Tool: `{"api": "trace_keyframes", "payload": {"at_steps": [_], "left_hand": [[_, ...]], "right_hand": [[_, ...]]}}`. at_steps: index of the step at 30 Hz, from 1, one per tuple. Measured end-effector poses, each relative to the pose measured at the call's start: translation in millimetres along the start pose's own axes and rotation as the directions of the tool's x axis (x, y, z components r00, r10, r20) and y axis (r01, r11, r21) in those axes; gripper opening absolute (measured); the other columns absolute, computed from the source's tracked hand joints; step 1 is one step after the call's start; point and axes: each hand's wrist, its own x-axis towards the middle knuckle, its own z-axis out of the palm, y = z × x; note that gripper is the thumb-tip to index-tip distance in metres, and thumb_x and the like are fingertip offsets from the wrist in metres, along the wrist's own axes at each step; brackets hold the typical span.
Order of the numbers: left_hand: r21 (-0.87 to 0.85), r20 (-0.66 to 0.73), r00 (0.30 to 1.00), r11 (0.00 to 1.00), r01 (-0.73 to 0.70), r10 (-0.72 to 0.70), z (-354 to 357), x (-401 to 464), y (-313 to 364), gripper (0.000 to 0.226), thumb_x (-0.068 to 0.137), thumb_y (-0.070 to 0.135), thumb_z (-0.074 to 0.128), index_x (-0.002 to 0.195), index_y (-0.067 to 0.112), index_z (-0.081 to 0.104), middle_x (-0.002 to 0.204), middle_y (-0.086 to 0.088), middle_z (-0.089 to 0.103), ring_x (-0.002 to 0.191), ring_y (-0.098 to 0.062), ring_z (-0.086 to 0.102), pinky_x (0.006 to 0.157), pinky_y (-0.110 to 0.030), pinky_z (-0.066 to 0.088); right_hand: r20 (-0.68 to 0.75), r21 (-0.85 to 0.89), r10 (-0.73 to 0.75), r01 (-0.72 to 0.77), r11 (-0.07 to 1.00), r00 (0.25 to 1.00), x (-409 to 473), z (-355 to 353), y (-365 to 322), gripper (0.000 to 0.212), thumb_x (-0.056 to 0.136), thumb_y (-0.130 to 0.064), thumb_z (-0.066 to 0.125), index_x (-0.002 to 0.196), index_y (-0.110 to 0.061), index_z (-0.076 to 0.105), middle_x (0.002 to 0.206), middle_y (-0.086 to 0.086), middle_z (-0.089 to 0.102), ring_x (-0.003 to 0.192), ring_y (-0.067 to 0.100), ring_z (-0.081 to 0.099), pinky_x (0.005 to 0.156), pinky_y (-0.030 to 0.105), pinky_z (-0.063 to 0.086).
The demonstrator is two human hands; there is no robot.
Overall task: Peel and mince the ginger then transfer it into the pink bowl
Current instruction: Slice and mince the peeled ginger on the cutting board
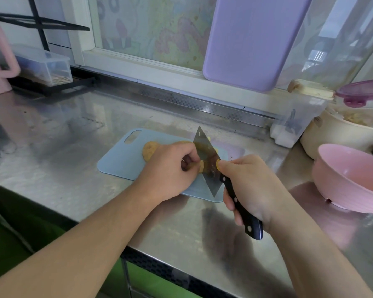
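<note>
One pink bowl (pixel 351 179) sits on the counter (pixel 63 147) right of the right hand (pixel 252 186), seemingly holding nothing. Between both hands, the left hand (pixel 170 171) pinches tan, knobbly ginger (pixel 202 165) over the blue board (pixel 121 160); the right grips a cleaver (pixel 207 160).

Tan ginger (pixel 201 166), seemingly partly peeled; pink bowl (pixel 345 186) upright.

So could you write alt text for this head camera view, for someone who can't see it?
A person's left hand holds a piece of ginger over a blue cutting board while the right hand grips a cleaver against it. A pink bowl sits to the right on the steel counter.
</note>
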Motion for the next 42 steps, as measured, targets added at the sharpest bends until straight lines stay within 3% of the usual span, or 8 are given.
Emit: {"api": "trace_keyframes", "payload": {"at_steps": [4, 9, 14, 21, 35, 42], "left_hand": [[-0.017, 0.029, 0.999, 1.0, 0.014, -0.013, 0.5, 0.7, -1.5, 0.02, 0.082, 0.009, 0.079, 0.083, 0.024, 0.067, 0.083, 0.01, 0.071, 0.08, -0.01, 0.07, 0.078, -0.038, 0.06], [-0.014, 0.007, 1.0, 1.0, 0.021, -0.021, 1.3, 0.7, -1.5, 0.017, 0.083, 0.01, 0.081, 0.085, 0.024, 0.07, 0.085, 0.01, 0.072, 0.081, -0.007, 0.069, 0.08, -0.034, 0.059], [-0.015, -0.004, 1.0, 1.0, 0.012, -0.012, 0.8, 1.9, -2.2, 0.014, 0.089, 0.012, 0.077, 0.083, 0.024, 0.072, 0.082, 0.011, 0.073, 0.078, -0.008, 0.07, 0.08, -0.034, 0.059], [0.012, -0.023, 0.999, 1.0, 0.025, -0.025, -0.9, -0.2, 2.3, 0.015, 0.089, 0.011, 0.077, 0.08, 0.022, 0.073, 0.079, 0.011, 0.073, 0.079, -0.005, 0.068, 0.077, -0.023, 0.053], [0.021, -0.034, 0.999, 0.999, 0.029, -0.028, -2.0, 0.4, 4.0, 0.014, 0.085, 0.012, 0.08, 0.079, 0.024, 0.076, 0.077, 0.012, 0.073, 0.076, -0.005, 0.069, 0.078, -0.028, 0.056], [-0.008, -0.019, 1.0, 1.0, 0.021, -0.021, -2.6, -0.6, 4.1, 0.017, 0.086, 0.01, 0.079, 0.081, 0.025, 0.073, 0.079, 0.011, 0.073, 0.076, -0.005, 0.071, 0.078, -0.032, 0.06]], "right_hand": [[-0.017, 0.032, -0.027, 0.028, 0.999, 0.999, 0.0, 1.2, -0.7, 0.037, 0.108, -0.024, 0.043, 0.078, -0.003, 0.053, 0.047, 0.017, 0.054, 0.028, 0.026, 0.046, 0.039, 0.02, 0.036], [-0.078, 0.067, -0.073, 0.078, 0.995, 0.994, -4.1, -8.1, -3.8, 0.042, 0.107, -0.022, 0.046, 0.092, 0.016, 0.052, 0.048, 0.02, 0.053, 0.028, 0.025, 0.043, 0.038, 0.021, 0.034], [-0.059, 0.058, -0.082, 0.085, 0.995, 0.995, -6.4, -8.2, -5.0, 0.043, 0.108, -0.026, 0.048, 0.087, 0.012, 0.052, 0.047, 0.019, 0.052, 0.028, 0.025, 0.042, 0.038, 0.02, 0.033], [-0.046, 0.033, -0.083, 0.085, 0.996, 0.996, -6.7, -5.9, -4.1, 0.041, 0.108, -0.024, 0.046, 0.087, 0.01, 0.052, 0.047, 0.02, 0.052, 0.028, 0.025, 0.043, 0.039, 0.02, 0.032], [0.022, -0.062, -0.018, 0.019, 0.998, 1.0, -2.1, 0.5, -1.2, 0.036, 0.108, -0.024, 0.04, 0.1, 0.006, 0.059, 0.045, 0.017, 0.054, 0.026, 0.026, 0.046, 0.04, 0.023, 0.038], [0.017, -0.04, -0.02, 0.021, 0.999, 1.0, -1.7, -1.3, -0.3, 0.04, 0.109, -0.026, 0.042, 0.097, 0.009, 0.058, 0.045, 0.016, 0.054, 0.026, 0.025, 0.045, 0.039, 0.022, 0.036]]}}
